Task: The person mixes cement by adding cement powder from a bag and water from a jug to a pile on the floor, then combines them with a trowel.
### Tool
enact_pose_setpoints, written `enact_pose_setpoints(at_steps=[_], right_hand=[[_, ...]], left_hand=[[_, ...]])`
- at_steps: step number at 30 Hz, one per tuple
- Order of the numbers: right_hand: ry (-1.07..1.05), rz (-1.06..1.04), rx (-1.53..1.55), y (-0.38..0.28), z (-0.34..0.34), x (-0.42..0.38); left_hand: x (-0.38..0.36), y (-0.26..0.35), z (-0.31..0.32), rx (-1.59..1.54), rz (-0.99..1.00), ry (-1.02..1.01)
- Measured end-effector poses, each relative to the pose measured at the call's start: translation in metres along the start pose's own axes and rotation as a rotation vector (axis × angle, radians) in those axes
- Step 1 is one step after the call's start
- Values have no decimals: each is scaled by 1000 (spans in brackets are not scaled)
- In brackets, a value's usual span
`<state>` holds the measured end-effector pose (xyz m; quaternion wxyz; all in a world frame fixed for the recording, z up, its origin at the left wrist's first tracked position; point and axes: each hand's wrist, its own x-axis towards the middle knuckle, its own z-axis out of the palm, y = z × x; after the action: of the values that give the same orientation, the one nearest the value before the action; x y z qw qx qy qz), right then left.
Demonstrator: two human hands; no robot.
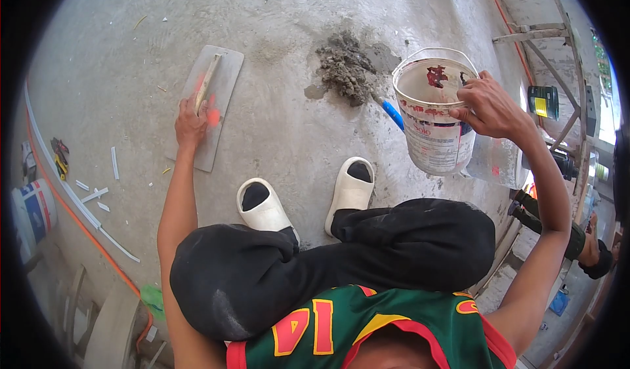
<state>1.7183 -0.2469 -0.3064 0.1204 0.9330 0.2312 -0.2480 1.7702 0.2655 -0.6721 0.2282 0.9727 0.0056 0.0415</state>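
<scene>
My left hand [190, 125] is wrapped round the handle of a flat rectangular plastering float [223, 100], which lies on or just over the concrete floor. With my right hand [492, 108] I grip the rim of a paint-stained white bucket [436, 139], thumb outside, its wire handle standing up. The bucket is tilted so that I see partly into it; red and dark stains mark its inner wall. Left of the bucket sits a heap of wet grey mortar [346, 67] on the floor. A tool's blue handle [392, 114] sticks out between heap and bucket; its far end is hidden.
A clear container [493, 162] stands behind the bucket. To the right are a wooden frame [567, 60], a dark tin [543, 102] and another person's leg [577, 241]. Leftward lie an orange hose [85, 221], white plastic strips [95, 195], pliers [60, 159] and a white pail [34, 211].
</scene>
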Motion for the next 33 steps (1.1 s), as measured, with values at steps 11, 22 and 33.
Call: enact_pose_setpoints(at_steps=[11,22,33], right_hand=[[-127,66,-48,-1,-8,15],[-12,-23,-72,0,-10,23],[504,129,69,15,42,-105]], left_hand=[[0,1,0,-5,7,18],[-4,2,-2,-1,16,10],[-11,-3,2,-18,11,-6]])
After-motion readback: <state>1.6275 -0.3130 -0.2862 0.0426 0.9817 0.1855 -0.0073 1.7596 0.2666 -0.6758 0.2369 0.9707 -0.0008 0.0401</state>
